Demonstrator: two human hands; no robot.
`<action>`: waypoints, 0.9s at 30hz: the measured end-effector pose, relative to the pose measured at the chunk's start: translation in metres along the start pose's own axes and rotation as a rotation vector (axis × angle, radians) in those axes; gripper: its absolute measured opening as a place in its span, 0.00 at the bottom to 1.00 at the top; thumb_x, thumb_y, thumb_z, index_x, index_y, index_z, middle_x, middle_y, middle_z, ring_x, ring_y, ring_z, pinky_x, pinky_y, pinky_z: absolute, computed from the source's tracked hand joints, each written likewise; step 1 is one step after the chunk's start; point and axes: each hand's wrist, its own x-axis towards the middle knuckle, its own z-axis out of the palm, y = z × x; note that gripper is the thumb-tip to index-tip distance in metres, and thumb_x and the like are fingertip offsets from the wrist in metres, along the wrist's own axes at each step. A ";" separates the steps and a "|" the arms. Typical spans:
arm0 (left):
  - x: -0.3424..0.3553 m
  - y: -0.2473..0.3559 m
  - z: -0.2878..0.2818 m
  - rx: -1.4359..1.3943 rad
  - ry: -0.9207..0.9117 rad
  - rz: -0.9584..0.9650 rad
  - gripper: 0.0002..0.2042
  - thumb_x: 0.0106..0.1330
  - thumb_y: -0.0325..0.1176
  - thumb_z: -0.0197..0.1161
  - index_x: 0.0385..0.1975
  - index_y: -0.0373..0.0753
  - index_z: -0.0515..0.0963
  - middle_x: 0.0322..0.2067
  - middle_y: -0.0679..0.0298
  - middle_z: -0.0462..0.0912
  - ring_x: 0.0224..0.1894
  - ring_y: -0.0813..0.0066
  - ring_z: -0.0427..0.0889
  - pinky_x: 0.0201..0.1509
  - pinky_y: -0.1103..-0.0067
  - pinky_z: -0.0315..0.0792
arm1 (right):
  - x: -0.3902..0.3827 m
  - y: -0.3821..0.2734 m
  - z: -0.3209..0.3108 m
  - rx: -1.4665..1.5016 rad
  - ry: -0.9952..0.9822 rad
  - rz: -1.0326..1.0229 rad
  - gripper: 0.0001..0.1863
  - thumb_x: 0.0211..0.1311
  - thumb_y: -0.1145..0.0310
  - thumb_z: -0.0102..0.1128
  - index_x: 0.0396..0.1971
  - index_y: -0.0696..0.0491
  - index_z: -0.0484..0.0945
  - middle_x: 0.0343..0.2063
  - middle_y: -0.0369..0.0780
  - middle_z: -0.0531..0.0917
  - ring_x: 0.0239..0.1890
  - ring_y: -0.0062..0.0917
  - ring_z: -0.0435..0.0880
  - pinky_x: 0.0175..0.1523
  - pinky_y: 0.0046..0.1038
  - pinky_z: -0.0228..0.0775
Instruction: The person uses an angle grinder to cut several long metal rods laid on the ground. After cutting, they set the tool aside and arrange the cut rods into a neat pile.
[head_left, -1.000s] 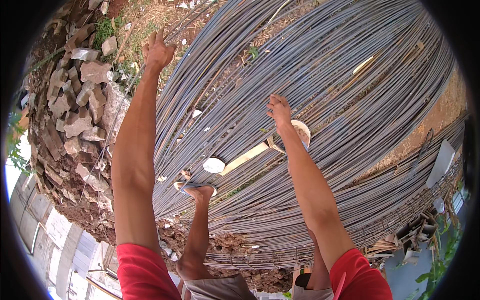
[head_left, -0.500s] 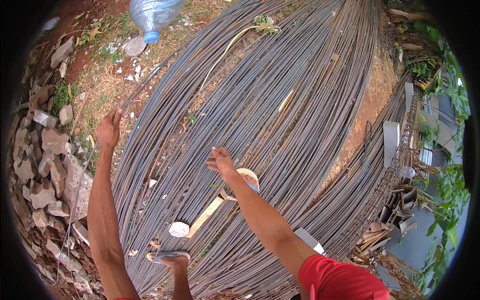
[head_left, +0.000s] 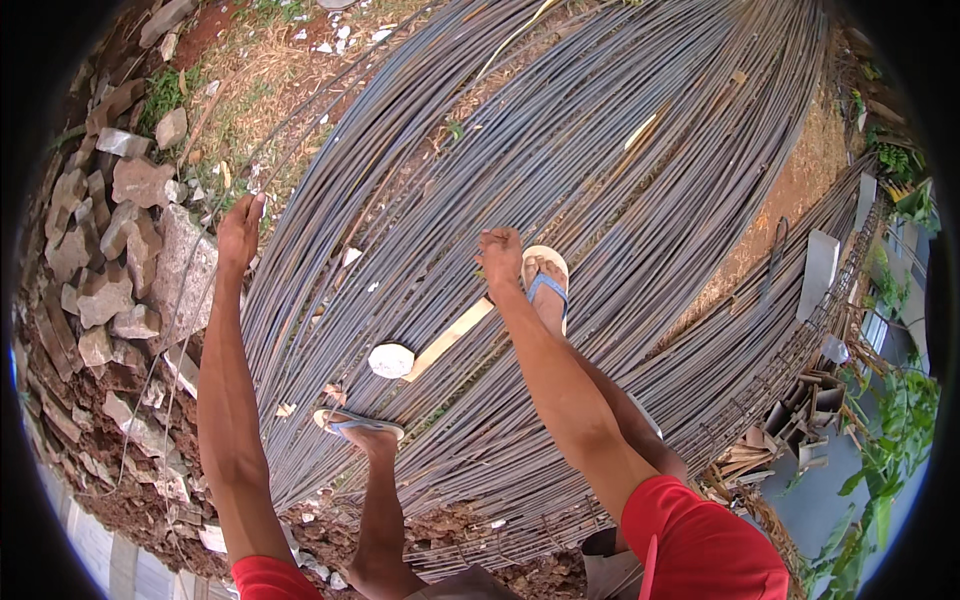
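Note:
My left hand point(head_left: 238, 232) is closed around a thin steel reinforcing bar point(head_left: 287, 163) at the left edge of a wide spread of bars. The bar slants up to the far right and trails down on the near side past the rubble. Over the middle of the spread, my right hand point(head_left: 500, 258) has its fingers curled in, and what they hold, if anything, is hidden. Many long reinforcing bars point(head_left: 600, 200) lie side by side on the ground below. My sandalled right foot point(head_left: 546, 288) stands on them close to that hand. My left foot point(head_left: 365, 432) is nearer and further left.
A white block point(head_left: 391, 361) lies at the end of a wooden strip point(head_left: 448, 339) between my feet. Broken paving blocks point(head_left: 140, 185) are heaped at the left. At the right are a mesh cage of bars point(head_left: 800, 345), wood scraps point(head_left: 745, 455) and green plants point(head_left: 900, 430).
My view has shifted, so the bars appear further right and the plastic bottle has left the picture. My right hand's fingers have curled in from spread. My left hand keeps its bar.

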 end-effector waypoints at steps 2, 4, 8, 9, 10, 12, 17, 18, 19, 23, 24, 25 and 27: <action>-0.005 0.001 0.022 -0.013 0.031 0.000 0.27 0.80 0.59 0.52 0.38 0.35 0.77 0.29 0.44 0.77 0.34 0.40 0.74 0.44 0.55 0.70 | -0.010 0.018 -0.027 -0.142 0.116 -0.024 0.02 0.75 0.72 0.58 0.41 0.53 0.74 0.35 0.36 0.79 0.40 0.26 0.84 0.49 0.37 0.85; -0.014 0.005 0.032 -0.009 0.007 -0.030 0.27 0.79 0.59 0.51 0.40 0.37 0.79 0.31 0.43 0.79 0.36 0.38 0.77 0.46 0.54 0.71 | -0.014 0.035 -0.053 -0.199 0.109 0.072 0.06 0.76 0.69 0.60 0.45 0.54 0.75 0.36 0.36 0.81 0.40 0.26 0.84 0.47 0.35 0.85; -0.036 0.003 0.049 -0.009 -0.003 -0.053 0.26 0.79 0.60 0.51 0.46 0.41 0.82 0.36 0.43 0.84 0.42 0.36 0.81 0.50 0.53 0.72 | -0.011 0.059 -0.079 -0.086 -0.154 0.376 0.15 0.77 0.62 0.62 0.52 0.58 0.77 0.38 0.38 0.83 0.40 0.25 0.86 0.44 0.30 0.84; -0.046 -0.003 0.048 -0.007 -0.014 -0.061 0.26 0.79 0.60 0.51 0.47 0.42 0.82 0.36 0.43 0.85 0.43 0.36 0.82 0.50 0.53 0.72 | -0.018 0.053 -0.064 -0.076 -0.205 0.354 0.18 0.77 0.60 0.62 0.55 0.58 0.77 0.40 0.39 0.84 0.43 0.27 0.86 0.47 0.32 0.84; -0.055 -0.011 0.045 -0.004 -0.022 -0.076 0.25 0.80 0.60 0.50 0.48 0.43 0.83 0.37 0.43 0.85 0.44 0.36 0.82 0.50 0.52 0.73 | -0.026 0.047 -0.048 -0.064 -0.259 0.332 0.20 0.77 0.59 0.62 0.57 0.58 0.76 0.42 0.41 0.84 0.46 0.29 0.86 0.50 0.33 0.84; -0.077 -0.022 0.037 -0.001 -0.001 -0.108 0.25 0.80 0.58 0.51 0.48 0.40 0.82 0.37 0.43 0.84 0.43 0.38 0.82 0.50 0.55 0.74 | -0.042 0.040 -0.010 -0.012 -0.358 0.304 0.21 0.75 0.56 0.64 0.56 0.57 0.77 0.45 0.43 0.85 0.51 0.33 0.87 0.60 0.41 0.80; -0.024 0.015 0.076 0.306 0.045 0.098 0.16 0.74 0.42 0.53 0.49 0.41 0.82 0.38 0.51 0.88 0.43 0.50 0.86 0.53 0.53 0.75 | 0.037 0.031 0.019 0.086 -0.390 0.154 0.37 0.81 0.47 0.52 0.79 0.50 0.55 0.66 0.50 0.72 0.67 0.41 0.75 0.73 0.42 0.72; -0.018 0.006 0.089 0.357 0.032 0.092 0.15 0.73 0.39 0.53 0.50 0.42 0.82 0.38 0.53 0.89 0.44 0.52 0.88 0.54 0.52 0.75 | 0.041 0.028 0.024 0.043 -0.338 0.179 0.36 0.81 0.47 0.52 0.79 0.49 0.58 0.65 0.49 0.72 0.67 0.40 0.75 0.72 0.39 0.76; -0.021 -0.005 0.083 0.309 0.051 0.035 0.15 0.74 0.42 0.54 0.49 0.43 0.83 0.39 0.54 0.89 0.46 0.52 0.87 0.58 0.49 0.71 | 0.046 0.035 0.021 0.006 -0.327 0.146 0.32 0.82 0.47 0.49 0.77 0.47 0.61 0.65 0.49 0.72 0.68 0.40 0.74 0.72 0.37 0.78; -0.048 -0.021 0.077 -0.012 0.176 -0.166 0.18 0.75 0.55 0.58 0.43 0.49 0.87 0.42 0.58 0.89 0.54 0.52 0.84 0.73 0.40 0.55 | 0.004 0.024 0.048 -0.094 -0.430 0.149 0.31 0.84 0.50 0.46 0.77 0.51 0.59 0.65 0.49 0.72 0.68 0.41 0.75 0.73 0.40 0.78; -0.043 -0.016 0.076 -0.059 0.142 -0.156 0.18 0.75 0.55 0.57 0.45 0.50 0.88 0.45 0.60 0.89 0.58 0.51 0.81 0.74 0.38 0.52 | 0.002 0.022 0.047 -0.092 -0.432 0.157 0.32 0.84 0.52 0.45 0.78 0.52 0.57 0.64 0.49 0.72 0.68 0.41 0.75 0.73 0.41 0.78; -0.040 -0.013 0.076 -0.108 0.105 -0.144 0.19 0.76 0.55 0.57 0.47 0.51 0.88 0.47 0.61 0.89 0.62 0.50 0.79 0.76 0.37 0.49 | 0.001 0.022 0.047 -0.072 -0.432 0.158 0.32 0.85 0.53 0.45 0.78 0.54 0.55 0.64 0.49 0.72 0.68 0.41 0.75 0.73 0.41 0.78; -0.032 -0.008 0.079 -0.115 0.092 -0.147 0.19 0.76 0.56 0.56 0.50 0.53 0.87 0.50 0.61 0.88 0.62 0.51 0.79 0.76 0.38 0.49 | 0.013 0.023 0.048 -0.013 -0.427 0.145 0.34 0.85 0.54 0.46 0.78 0.57 0.51 0.63 0.49 0.73 0.68 0.42 0.75 0.73 0.42 0.77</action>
